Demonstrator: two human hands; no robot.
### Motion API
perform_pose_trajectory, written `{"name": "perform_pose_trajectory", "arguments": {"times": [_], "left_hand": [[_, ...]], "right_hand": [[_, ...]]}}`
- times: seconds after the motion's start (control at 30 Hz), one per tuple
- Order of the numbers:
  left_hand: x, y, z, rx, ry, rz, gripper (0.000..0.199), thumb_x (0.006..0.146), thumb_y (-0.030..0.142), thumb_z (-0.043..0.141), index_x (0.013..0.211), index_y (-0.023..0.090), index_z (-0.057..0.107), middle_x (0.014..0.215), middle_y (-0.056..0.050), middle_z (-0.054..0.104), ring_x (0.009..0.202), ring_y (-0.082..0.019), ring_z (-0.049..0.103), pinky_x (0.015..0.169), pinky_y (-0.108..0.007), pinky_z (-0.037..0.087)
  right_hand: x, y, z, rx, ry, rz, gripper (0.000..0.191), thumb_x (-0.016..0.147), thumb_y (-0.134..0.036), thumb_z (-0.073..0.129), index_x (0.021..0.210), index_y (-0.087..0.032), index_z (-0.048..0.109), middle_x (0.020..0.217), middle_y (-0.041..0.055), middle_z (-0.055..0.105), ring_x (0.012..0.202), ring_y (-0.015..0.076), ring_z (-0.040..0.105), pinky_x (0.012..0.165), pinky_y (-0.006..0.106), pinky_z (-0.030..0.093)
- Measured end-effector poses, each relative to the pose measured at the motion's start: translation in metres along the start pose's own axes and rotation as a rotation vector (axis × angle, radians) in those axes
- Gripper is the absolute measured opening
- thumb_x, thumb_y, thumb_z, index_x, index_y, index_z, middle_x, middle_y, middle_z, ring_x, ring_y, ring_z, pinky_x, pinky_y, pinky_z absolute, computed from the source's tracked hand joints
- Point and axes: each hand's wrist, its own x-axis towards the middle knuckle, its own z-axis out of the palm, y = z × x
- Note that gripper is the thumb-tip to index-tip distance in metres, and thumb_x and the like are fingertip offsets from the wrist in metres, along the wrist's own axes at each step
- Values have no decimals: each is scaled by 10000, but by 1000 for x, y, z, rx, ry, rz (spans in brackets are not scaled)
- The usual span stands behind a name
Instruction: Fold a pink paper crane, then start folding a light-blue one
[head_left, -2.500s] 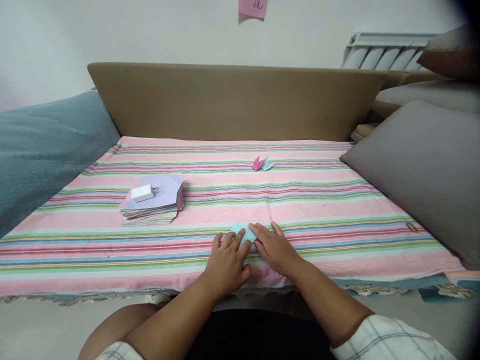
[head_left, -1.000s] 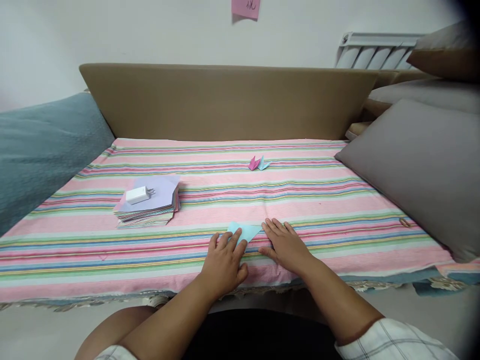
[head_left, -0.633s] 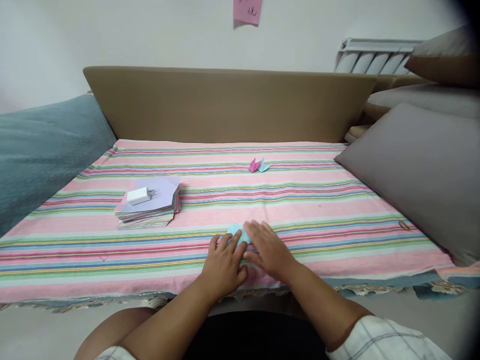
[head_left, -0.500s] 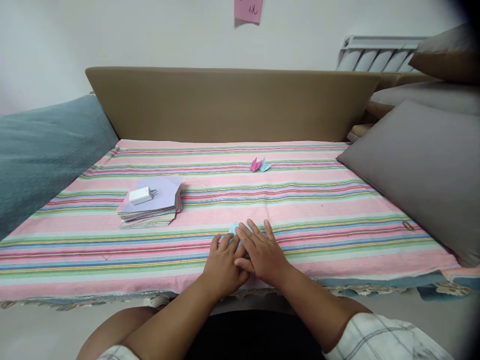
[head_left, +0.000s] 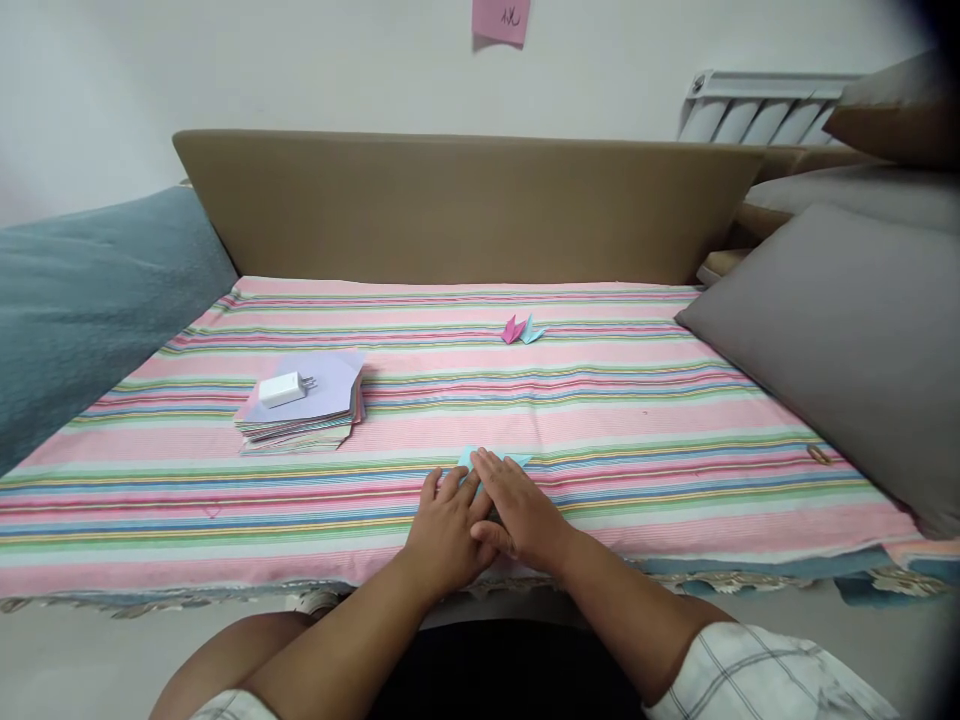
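Note:
A light blue piece of folded paper [head_left: 466, 456] lies on the striped cloth near its front edge, mostly covered by my hands. My left hand [head_left: 448, 525] rests flat on it with the fingers stretched out. Over the paper's right part lies my right hand [head_left: 520, 510], fingers extended and close together, its fingertips meeting those of the left. A pale blue corner shows past the right fingertips. Further back, a pink folded paper piece [head_left: 513, 329] and a blue folded paper piece [head_left: 532, 331] stand side by side.
Left of my hands sits a stack of coloured paper [head_left: 330, 395] with a white plug adapter [head_left: 282, 390] on top. Grey cushions [head_left: 825, 350] fill the right side, near a small brown ring-like item [head_left: 818, 455]. A brown backrest [head_left: 465, 210] stands behind the striped cloth [head_left: 420, 350].
My right hand's fingers have drawn together and slid slightly back, uncovering a pale blue corner on the right. The left hand stays in place.

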Motion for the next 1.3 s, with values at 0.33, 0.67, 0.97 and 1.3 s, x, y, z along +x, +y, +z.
{"name": "perform_pose_trajectory", "arguments": {"times": [0.33,0.67,0.97,1.3], "left_hand": [[-7,-5,2,27,53,-28,522,804,411,509,1309,308,431,1397,-60,421,1245,-317,373,1023,-529,220],[-21,-16,-3,55,21,-51,549,777,515,554,1260,263,488,1376,-70,452,1259,-307,372,1044,-543,214],[-25,-22,-13,38,0,-101,521,761,491,585,1210,234,524,1323,-82,510,1269,-317,366,1048,-588,191],[-26,-24,-17,54,-1,-133,519,740,493,605,1187,236,545,1300,-81,533,1260,-331,378,1047,-597,181]], "right_hand": [[-1,5,-6,-100,-117,118,828,828,-674,292,1402,-78,289,1441,180,305,1353,281,235,1082,489,251],[0,3,-4,-117,-140,146,794,837,-667,292,1374,-85,356,1449,161,298,1355,271,233,1093,469,231],[-3,4,-3,-159,-143,146,798,829,-664,327,1392,-99,323,1460,157,278,1360,283,209,1085,496,236],[-2,5,-5,-146,-154,171,803,836,-659,315,1392,-80,317,1461,171,270,1362,274,210,1087,479,238]]}}
